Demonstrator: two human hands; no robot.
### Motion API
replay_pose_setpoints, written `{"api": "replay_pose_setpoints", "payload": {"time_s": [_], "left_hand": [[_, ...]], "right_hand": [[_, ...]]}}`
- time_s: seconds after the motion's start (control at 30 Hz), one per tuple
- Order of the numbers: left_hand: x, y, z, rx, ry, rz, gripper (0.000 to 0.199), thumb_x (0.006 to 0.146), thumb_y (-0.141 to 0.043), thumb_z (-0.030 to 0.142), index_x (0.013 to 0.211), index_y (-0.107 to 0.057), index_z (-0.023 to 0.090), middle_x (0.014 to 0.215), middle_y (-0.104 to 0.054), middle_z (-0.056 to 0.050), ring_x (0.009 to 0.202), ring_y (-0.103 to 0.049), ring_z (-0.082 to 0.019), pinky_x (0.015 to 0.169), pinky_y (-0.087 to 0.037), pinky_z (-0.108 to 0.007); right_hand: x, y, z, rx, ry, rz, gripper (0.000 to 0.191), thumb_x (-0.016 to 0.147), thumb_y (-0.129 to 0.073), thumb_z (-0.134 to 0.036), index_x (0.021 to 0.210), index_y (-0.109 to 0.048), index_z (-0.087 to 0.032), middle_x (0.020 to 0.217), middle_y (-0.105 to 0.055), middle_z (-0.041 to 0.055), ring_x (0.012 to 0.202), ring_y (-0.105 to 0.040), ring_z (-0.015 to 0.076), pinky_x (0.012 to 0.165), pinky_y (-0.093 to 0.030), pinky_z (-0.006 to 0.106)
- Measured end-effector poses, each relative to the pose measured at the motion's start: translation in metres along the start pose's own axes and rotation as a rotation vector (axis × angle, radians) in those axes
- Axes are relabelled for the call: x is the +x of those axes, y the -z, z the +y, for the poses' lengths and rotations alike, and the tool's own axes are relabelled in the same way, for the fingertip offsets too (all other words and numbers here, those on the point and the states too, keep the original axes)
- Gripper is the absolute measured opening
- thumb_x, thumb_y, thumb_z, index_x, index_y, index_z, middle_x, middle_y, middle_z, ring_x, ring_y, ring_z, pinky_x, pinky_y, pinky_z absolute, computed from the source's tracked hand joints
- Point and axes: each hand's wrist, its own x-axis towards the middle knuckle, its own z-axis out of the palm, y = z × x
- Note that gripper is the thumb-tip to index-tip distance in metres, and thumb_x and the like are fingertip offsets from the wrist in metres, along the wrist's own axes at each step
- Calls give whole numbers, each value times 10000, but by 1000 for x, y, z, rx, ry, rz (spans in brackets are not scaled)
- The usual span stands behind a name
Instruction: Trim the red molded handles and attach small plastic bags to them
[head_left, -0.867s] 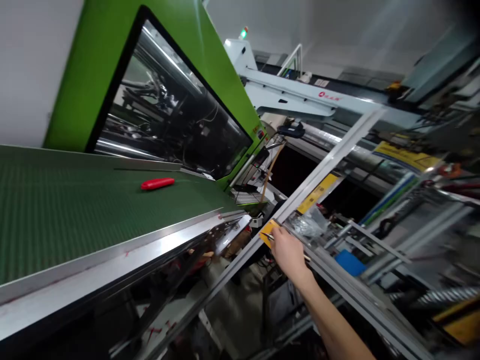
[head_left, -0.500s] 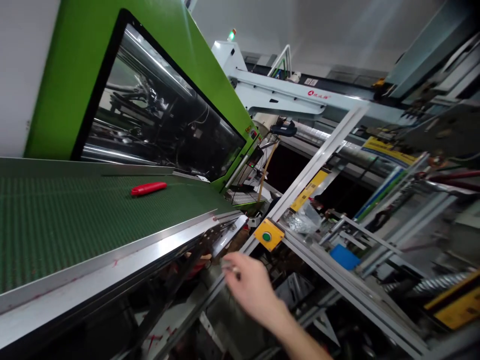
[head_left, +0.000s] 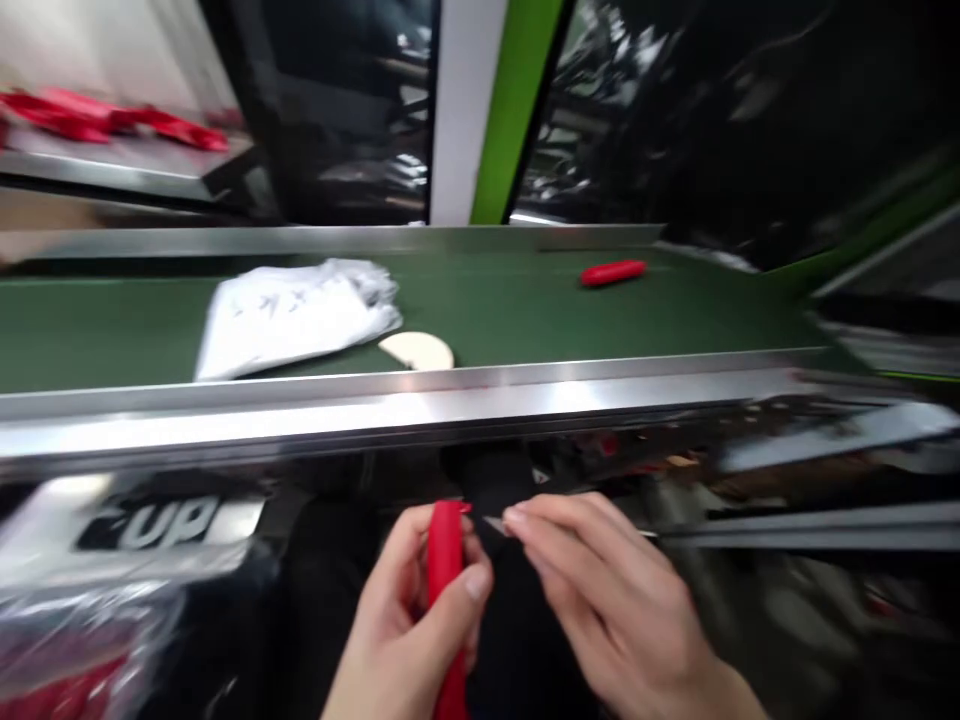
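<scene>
One red part in left hand, fingers curled round it, thumb pressed on its side. Right hand pinches a small blade at the fingertips, fingers close together, tip near the red part, apart from it. Metal rail runs between hands and green belt. On belt: white bag, cream piece just beside it, spare part, also red, well apart. Bag has dark handwriting, too blurred to read. Lower left, label reads "up", letters before it unclear.
</scene>
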Motion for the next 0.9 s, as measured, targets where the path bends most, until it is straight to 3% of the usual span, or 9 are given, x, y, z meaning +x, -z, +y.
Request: {"api": "replay_pose_setpoints", "payload": {"time_s": [0.5,0.8,0.9], "left_hand": [[-10,8,3,-24,29,7,278,831,-675,333,997,-506,187,766,-521,15,514,-417,-53,470,-349,-175],[-11,12,3,-12,48,-43,238,857,-631,291,1014,-486,185,773,-523,20,502,-403,-38,449,-326,-156],[-12,14,3,-80,75,-68,218,871,-611,267,1018,-473,185,824,-550,4,492,-396,-25,432,-316,-136]], "right_hand": [[7,-15,-6,-59,153,-7,392,820,-580,61,1189,-645,-54,1067,-644,189,956,-592,265,715,-516,414],[6,-15,-3,-16,141,-19,397,818,-599,62,1187,-654,-76,1047,-653,160,946,-590,240,728,-513,402],[6,-16,-3,2,105,36,397,802,-603,79,1164,-665,-71,1062,-649,161,962,-596,235,750,-525,397]]}}
